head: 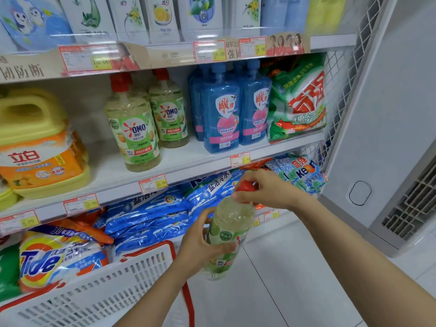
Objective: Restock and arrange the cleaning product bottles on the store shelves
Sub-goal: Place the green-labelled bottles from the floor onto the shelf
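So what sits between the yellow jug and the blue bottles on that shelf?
Red-capped OMO bottles stand there, as the head view shows.

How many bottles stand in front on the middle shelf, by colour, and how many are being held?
Green bottles on the shelf: 2
Blue bottles: 2
Yellow jug: 1
Green bottle held by left hand and right hand: 1
Total: 6
More stand behind, partly hidden.
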`<action>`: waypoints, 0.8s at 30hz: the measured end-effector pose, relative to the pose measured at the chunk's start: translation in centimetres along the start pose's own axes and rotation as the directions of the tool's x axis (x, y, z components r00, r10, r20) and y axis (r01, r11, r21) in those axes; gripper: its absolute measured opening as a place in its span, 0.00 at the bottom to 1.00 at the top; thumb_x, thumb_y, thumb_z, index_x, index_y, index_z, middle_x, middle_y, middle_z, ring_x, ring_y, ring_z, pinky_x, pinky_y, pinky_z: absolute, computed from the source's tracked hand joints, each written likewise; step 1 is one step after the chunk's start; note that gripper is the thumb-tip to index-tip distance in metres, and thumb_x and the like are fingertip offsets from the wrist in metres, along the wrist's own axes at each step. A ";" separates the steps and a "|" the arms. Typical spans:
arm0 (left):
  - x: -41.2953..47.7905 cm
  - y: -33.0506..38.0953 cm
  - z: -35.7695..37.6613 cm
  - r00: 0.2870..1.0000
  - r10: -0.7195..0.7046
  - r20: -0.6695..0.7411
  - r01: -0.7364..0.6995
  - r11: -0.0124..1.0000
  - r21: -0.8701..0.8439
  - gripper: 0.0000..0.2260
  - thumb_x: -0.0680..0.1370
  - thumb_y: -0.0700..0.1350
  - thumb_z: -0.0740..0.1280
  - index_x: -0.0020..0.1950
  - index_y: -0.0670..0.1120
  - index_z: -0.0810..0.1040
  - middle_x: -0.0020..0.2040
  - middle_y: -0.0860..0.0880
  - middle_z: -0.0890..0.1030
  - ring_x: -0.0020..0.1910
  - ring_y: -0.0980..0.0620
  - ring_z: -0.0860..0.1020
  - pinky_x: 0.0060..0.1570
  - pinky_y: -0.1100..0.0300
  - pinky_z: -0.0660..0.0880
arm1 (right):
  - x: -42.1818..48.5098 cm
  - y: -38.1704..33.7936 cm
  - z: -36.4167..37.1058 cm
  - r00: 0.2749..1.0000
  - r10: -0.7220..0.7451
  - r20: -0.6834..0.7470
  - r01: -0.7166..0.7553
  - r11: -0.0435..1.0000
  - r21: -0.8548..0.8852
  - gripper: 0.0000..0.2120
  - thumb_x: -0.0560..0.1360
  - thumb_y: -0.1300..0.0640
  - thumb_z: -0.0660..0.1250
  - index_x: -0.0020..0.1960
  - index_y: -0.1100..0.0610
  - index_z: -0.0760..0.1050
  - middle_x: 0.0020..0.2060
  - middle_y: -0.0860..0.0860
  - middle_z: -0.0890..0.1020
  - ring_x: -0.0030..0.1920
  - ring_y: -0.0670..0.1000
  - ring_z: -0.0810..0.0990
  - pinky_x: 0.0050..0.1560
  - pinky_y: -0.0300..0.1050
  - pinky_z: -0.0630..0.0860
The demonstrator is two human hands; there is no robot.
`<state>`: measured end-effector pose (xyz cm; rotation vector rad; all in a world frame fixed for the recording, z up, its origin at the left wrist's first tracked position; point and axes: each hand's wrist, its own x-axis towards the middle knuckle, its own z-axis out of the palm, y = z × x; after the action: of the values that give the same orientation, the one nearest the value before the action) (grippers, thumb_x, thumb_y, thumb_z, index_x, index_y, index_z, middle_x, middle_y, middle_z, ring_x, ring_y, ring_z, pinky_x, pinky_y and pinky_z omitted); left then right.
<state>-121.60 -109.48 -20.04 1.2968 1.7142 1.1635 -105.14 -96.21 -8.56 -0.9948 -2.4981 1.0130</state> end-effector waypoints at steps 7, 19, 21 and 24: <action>1.4 -2.8 3.1 0.993 -0.102 0.066 0.095 0.990 0.103 0.33 0.58 0.66 0.76 0.61 0.65 0.71 0.55 0.59 0.82 0.54 0.61 0.79 0.54 0.58 0.78 | -0.7 5.5 5.3 0.993 0.054 -0.101 -0.055 0.998 -0.016 0.12 0.73 0.48 0.75 0.49 0.56 0.83 0.45 0.50 0.84 0.46 0.51 0.81 0.48 0.45 0.77; 0.1 -11.6 10.3 0.917 -0.331 0.224 0.288 0.936 0.202 0.37 0.54 0.63 0.75 0.60 0.58 0.68 0.53 0.55 0.83 0.51 0.54 0.82 0.56 0.51 0.77 | -4.3 15.7 13.0 0.949 0.267 0.169 -0.311 0.884 0.350 0.15 0.75 0.49 0.72 0.51 0.61 0.83 0.43 0.53 0.85 0.43 0.47 0.82 0.46 0.39 0.78; -0.1 -12.7 11.0 0.894 -0.351 0.278 0.297 0.930 0.219 0.38 0.55 0.64 0.75 0.61 0.56 0.67 0.55 0.55 0.83 0.52 0.53 0.82 0.57 0.49 0.77 | -5.1 17.3 14.1 0.934 0.305 0.186 -0.355 0.843 0.403 0.13 0.77 0.51 0.71 0.51 0.62 0.83 0.45 0.54 0.85 0.47 0.52 0.84 0.51 0.45 0.81; -0.3 -14.1 11.7 0.872 -0.364 0.326 0.311 0.928 0.206 0.37 0.56 0.63 0.77 0.60 0.56 0.67 0.56 0.55 0.82 0.53 0.53 0.82 0.56 0.48 0.78 | -5.9 18.9 15.6 0.919 0.341 0.197 -0.394 0.789 0.471 0.09 0.76 0.56 0.73 0.49 0.63 0.83 0.43 0.53 0.85 0.46 0.51 0.84 0.51 0.46 0.82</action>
<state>-116.01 -108.28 -37.42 1.1471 1.6845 0.5643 -98.78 -98.32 -32.82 -1.2958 -1.9553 1.7614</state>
